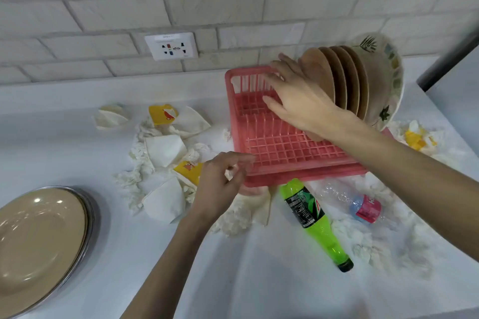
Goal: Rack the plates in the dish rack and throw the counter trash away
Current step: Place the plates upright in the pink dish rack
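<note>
A pink dish rack (280, 147) sits on the white counter. Several tan plates (337, 77) stand upright in its right half, with a white leaf-patterned plate (386, 72) behind them. My right hand (298, 96) lies with straight fingers against the face of the nearest tan plate. My left hand (220, 184) hovers with loosely curled fingers at the rack's front left corner; it seems to hold nothing. A stack of tan plates (39, 238) on a metal plate lies at the lower left.
Crumpled tissues and flattened paper cups (163, 150) litter the counter left of the rack. A green bottle (311, 215) and a crushed clear bottle (360, 204) lie in front of it. More tissue lies at the right (417, 137). A wall socket (171, 45) is behind.
</note>
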